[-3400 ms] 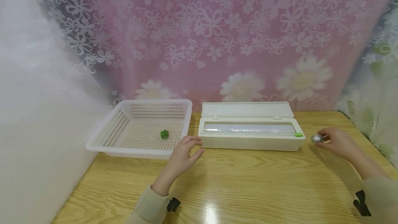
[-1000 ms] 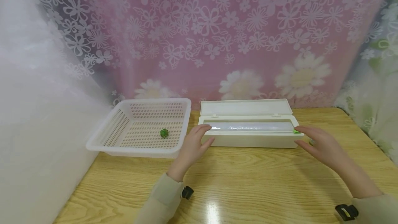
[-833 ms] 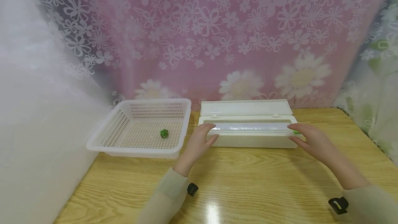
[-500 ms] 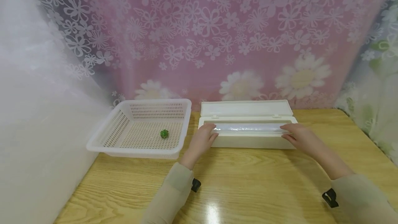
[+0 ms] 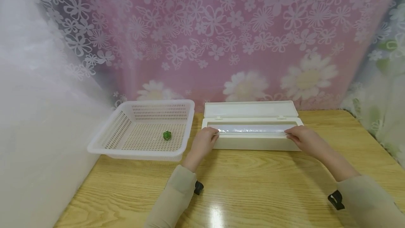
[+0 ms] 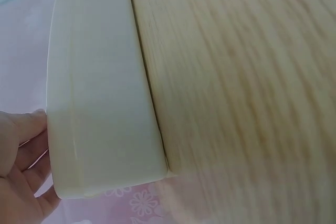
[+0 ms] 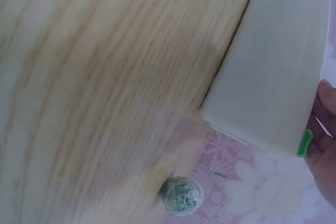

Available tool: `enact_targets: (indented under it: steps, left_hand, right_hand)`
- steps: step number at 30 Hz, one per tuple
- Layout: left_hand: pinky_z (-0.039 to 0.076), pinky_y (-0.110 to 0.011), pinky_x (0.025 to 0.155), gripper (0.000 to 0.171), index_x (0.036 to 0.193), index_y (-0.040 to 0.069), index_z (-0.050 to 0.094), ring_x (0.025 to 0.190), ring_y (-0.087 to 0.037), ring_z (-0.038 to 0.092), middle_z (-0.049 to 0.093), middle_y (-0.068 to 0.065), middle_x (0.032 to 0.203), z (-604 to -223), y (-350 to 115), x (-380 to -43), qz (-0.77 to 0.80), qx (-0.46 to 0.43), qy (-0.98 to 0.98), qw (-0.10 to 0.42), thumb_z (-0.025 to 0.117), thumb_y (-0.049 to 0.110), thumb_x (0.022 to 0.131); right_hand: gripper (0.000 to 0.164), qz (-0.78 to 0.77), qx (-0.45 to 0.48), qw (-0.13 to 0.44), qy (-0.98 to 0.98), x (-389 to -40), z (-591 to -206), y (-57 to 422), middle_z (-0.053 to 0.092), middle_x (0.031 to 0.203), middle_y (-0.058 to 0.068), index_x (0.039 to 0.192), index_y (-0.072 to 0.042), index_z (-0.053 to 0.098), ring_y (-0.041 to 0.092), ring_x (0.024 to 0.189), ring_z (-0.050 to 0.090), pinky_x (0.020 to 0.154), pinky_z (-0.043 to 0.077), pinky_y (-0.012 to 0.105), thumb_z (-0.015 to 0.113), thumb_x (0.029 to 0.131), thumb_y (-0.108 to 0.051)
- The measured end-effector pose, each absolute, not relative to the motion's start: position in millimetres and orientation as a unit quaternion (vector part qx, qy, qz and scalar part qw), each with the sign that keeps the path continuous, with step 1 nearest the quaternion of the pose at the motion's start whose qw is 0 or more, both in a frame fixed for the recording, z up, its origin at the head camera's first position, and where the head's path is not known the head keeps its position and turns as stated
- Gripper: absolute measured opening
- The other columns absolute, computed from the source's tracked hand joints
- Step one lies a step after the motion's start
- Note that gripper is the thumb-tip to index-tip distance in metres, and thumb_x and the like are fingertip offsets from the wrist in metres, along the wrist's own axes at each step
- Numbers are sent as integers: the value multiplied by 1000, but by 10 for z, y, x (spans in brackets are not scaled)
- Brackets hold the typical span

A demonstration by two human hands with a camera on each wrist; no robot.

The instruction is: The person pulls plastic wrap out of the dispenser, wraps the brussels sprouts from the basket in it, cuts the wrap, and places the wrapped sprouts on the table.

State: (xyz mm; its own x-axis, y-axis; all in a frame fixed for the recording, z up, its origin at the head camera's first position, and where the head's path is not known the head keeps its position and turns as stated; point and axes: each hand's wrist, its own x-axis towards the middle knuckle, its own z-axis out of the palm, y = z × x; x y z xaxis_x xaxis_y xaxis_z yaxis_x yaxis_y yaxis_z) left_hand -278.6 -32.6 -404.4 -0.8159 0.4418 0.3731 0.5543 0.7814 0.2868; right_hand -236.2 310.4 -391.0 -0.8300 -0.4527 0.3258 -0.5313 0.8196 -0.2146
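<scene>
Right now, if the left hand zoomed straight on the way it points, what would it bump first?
Probably the clear roll in the white box: the left hand points at it, though how high its fingertips sit is unclear.

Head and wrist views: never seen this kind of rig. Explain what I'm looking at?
No robot here: those are a person's bare left hand and right hand. The wide picture comes from a camera worn on the head, looking forward and down; the two close-ups come from cameras on each wrist.

On the wood-grain table stand a white slotted basket with a small green object inside, and a long white box, lid open, containing a roll of clear film. The right-wrist view also shows a shiny, greenish ball near the box's right end.

Both hands appear to pinch the film at the box's front edge; the fingertips are partly hidden.
</scene>
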Motion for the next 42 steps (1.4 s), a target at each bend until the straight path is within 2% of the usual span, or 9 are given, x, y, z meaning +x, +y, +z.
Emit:
enact_targets:
  steps: [5, 8, 12, 16, 22, 30, 36, 39, 42]
  left_hand:
    - [47, -28, 75, 13, 92, 9, 68, 84, -16, 59, 65, -1, 90, -4056, -317, -2817, -207, -260, -931, 154, 60, 17, 85]
    - [48, -26, 70, 12, 90, 10, 68, 80, -14, 59, 66, 0, 89, -4059, -304, -2842, -242, -239, -930, 142, 61, 18, 84]
    - [47, -23, 66, 9, 88, 11, 67, 77, -12, 59, 66, 1, 86, -4058, -278, -2882, -285, -208, -926, 130, 63, 18, 83]
    - [47, -23, 65, 6, 85, 11, 67, 72, -11, 59, 66, 2, 81, -4072, -245, -2919, -294, -197, -925, 140, 64, 16, 82]
    - [46, -24, 63, 5, 84, 10, 67, 69, -12, 58, 65, 1, 78, -4111, -212, -2961, -297, -191, -922, 159, 63, 12, 83]
    - [46, -27, 63, 2, 84, 8, 62, 70, -15, 58, 62, -1, 77, -4125, -197, -2996, -270, -219, -915, 205, 62, 8, 83]
    - [42, -34, 65, 15, 78, 15, 61, 74, -17, 52, 58, 1, 80, -4101, -185, -2993, -213, -216, -936, 181, 59, 1, 81]
    - [41, -35, 69, 19, 77, 17, 64, 79, -18, 51, 56, 1, 84, -4092, -181, -2982, -192, -213, -943, 167, 56, 0, 82]
    - [41, -35, 72, 15, 82, 17, 67, 82, -17, 51, 55, 1, 87, -4091, -174, -2985, -198, -211, -943, 163, 56, 7, 84]
  right_hand:
    - [12, 170, 244, 117, -948, -2395, -3882, 3111, 64, 81, 14, 90, 7, 64, 30, 75, 59, 64, 49, 41, 59, 79, 4]
    - [11, 196, 223, 107, -949, -2397, -3855, 3118, 63, 81, 13, 90, 5, 64, 30, 75, 59, 63, 49, 40, 60, 79, 3]
    - [12, 238, 187, 81, -950, -2404, -3834, 3135, 62, 85, 15, 92, 4, 64, 31, 78, 58, 64, 49, 41, 59, 81, 2]
    - [12, 252, 166, 69, -951, -2440, -3855, 3151, 62, 88, 16, 93, 3, 63, 29, 77, 58, 63, 49, 39, 56, 83, 1]
    - [10, 224, 180, 95, -953, -2485, -3896, 3126, 62, 82, 13, 89, 3, 63, 26, 70, 57, 60, 47, 39, 55, 83, 2]
    - [6, 216, 192, 135, -948, -2496, -3911, 3086, 58, 79, 12, 88, 3, 57, 27, 70, 55, 59, 46, 40, 53, 84, 5]
    - [23, 171, 226, 165, -944, -2501, -3914, 3084, 50, 74, 4, 74, -6, 54, 19, 65, 47, 55, 41, 34, 52, 76, 17]
    - [24, 152, 238, 166, -945, -2502, -3909, 3084, 49, 76, 6, 72, -5, 56, 23, 67, 50, 56, 43, 36, 54, 72, 19]
    - [19, 157, 246, 177, -940, -2515, -3912, 3087, 50, 80, 10, 77, -1, 59, 26, 71, 51, 58, 45, 37, 52, 74, 17]
